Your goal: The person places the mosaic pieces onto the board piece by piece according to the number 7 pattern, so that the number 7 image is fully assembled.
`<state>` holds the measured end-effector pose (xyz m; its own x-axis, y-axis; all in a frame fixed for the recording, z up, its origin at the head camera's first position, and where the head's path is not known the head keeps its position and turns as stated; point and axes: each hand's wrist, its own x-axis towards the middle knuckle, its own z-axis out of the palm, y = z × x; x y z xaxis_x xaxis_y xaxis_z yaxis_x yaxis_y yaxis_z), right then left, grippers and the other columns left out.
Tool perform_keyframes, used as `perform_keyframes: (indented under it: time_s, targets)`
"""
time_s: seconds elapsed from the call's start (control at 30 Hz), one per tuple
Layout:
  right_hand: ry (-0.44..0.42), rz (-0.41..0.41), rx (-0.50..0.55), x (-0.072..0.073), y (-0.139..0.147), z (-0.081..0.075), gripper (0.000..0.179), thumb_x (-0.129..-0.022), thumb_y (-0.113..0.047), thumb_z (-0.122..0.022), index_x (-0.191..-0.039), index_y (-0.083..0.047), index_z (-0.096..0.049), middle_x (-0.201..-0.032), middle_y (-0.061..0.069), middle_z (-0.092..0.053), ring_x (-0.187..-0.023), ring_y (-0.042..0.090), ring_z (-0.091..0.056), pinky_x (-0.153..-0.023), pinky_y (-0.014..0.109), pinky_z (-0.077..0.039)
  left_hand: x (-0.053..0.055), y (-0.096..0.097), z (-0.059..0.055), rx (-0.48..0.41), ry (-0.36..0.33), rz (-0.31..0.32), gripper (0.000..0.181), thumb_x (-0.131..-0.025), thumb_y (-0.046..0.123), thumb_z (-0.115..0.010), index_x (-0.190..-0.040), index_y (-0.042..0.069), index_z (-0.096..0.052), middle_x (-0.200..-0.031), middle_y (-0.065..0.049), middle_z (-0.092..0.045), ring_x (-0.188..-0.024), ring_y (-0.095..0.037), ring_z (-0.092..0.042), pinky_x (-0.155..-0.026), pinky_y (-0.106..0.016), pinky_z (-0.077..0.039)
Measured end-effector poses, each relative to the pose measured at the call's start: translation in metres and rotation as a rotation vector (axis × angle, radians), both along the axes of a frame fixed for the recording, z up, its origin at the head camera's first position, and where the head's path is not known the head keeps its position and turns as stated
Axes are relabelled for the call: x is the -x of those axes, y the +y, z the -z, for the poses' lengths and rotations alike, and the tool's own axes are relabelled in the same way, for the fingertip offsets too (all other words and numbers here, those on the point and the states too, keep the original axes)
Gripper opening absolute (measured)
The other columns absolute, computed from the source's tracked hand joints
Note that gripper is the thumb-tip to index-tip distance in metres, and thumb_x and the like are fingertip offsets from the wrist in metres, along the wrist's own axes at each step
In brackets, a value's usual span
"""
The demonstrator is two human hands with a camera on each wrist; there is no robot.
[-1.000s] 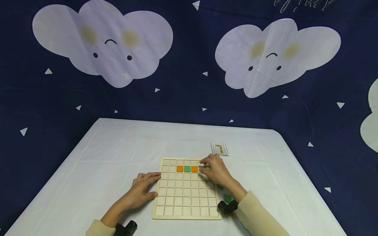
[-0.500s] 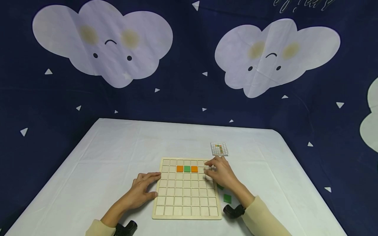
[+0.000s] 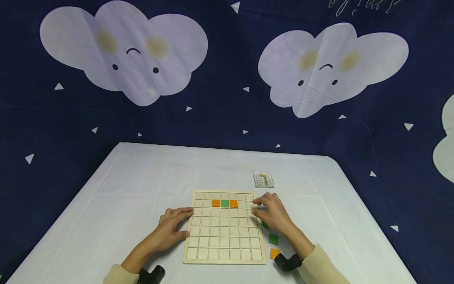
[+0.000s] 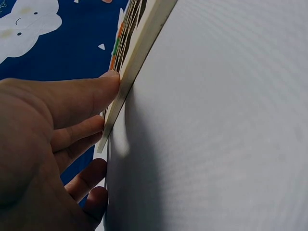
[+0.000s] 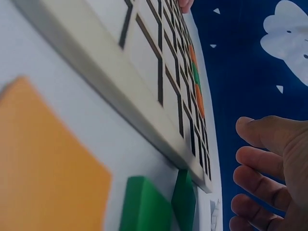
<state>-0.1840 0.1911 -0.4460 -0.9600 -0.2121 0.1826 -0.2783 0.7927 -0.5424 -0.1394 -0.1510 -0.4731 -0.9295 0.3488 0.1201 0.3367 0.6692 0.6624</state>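
Note:
A wooden grid board [image 3: 225, 230] lies flat on the table. In its second row from the top sit an orange tile [image 3: 216, 203], a green tile [image 3: 225, 203] and another orange tile [image 3: 233, 203], side by side. My left hand [image 3: 166, 232] touches the board's left edge with fingers and thumb extended. Over the upper right edge hovers my right hand [image 3: 274, 213], thumb and fingers apart and nothing between them. Beside the board's right edge lie a loose green tile [image 3: 273, 239], a second green tile [image 3: 264, 224] partly hidden by the right hand, and an orange tile [image 3: 274, 253].
A small card [image 3: 263, 179] printed with a coloured grid pattern lies beyond the board's upper right corner. The white-covered table [image 3: 142, 173] ends at a dark blue cloth [image 3: 227, 118] with clouds on it. A black wrist camera [image 3: 288, 262] sits close to the loose orange tile.
My right hand has drawn back rightward from the second row to the board's right edge, uncovering the loose orange tile. The left hand stays put.

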Motion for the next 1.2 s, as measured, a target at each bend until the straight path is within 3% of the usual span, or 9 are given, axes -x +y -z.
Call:
perform_keyframes:
  time_s: [0.37,0.57,0.77,0.93,1.2]
  targets:
    - [0.031,0.031,-0.01,-0.01,0.011,0.009,0.024,-0.076,-0.019,-0.076,-0.099,-0.014,-0.072,-0.092,-0.004,-0.063,-0.083,0.011,-0.044,-0.074,0.029,-0.036,0.0,-0.001,0.001,0.008,0.004,-0.002,0.058,-0.077,0.017,-0.073,-0.132,0.01,-0.055,-0.142,0.0,-0.049,-0.114,-0.017,-0.036,-0.086,-0.035,-0.025]
    - [0.037,0.049,-0.016,-0.015,0.014,0.013,0.026,-0.073,-0.02,-0.077,-0.098,-0.013,-0.073,-0.08,-0.005,-0.057,-0.075,0.01,-0.036,-0.069,0.025,-0.029,0.0,0.0,0.001,0.002,0.009,0.0,0.058,-0.077,0.018,-0.073,-0.132,0.009,-0.055,-0.142,-0.001,-0.049,-0.114,-0.017,-0.037,-0.085,-0.035,-0.025]
    - [-0.002,0.074,-0.043,-0.02,0.018,0.014,0.028,-0.074,-0.021,-0.078,-0.101,-0.014,-0.072,-0.081,-0.005,-0.056,-0.078,0.011,-0.036,-0.072,0.027,-0.028,-0.002,0.001,0.001,-0.006,0.046,0.001,0.057,-0.077,0.018,-0.073,-0.13,0.008,-0.056,-0.14,-0.002,-0.051,-0.112,-0.017,-0.037,-0.084,-0.034,-0.025]
    - [-0.008,0.08,-0.043,-0.023,0.021,0.016,0.026,-0.073,-0.019,-0.077,-0.099,-0.014,-0.073,-0.087,-0.004,-0.061,-0.079,0.01,-0.039,-0.074,0.028,-0.03,-0.002,0.001,-0.001,-0.006,0.018,-0.001,0.057,-0.078,0.018,-0.073,-0.131,0.009,-0.056,-0.141,-0.001,-0.05,-0.113,-0.016,-0.036,-0.085,-0.035,-0.025]
    - [0.024,0.072,-0.058,-0.027,0.025,0.018,0.025,-0.072,-0.017,-0.078,-0.095,-0.012,-0.073,-0.082,-0.004,-0.06,-0.078,0.012,-0.039,-0.08,0.034,-0.03,0.0,0.0,-0.001,0.01,0.012,0.001,0.056,-0.079,0.02,-0.072,-0.131,0.01,-0.056,-0.141,0.0,-0.049,-0.115,-0.018,-0.037,-0.085,-0.035,-0.026]
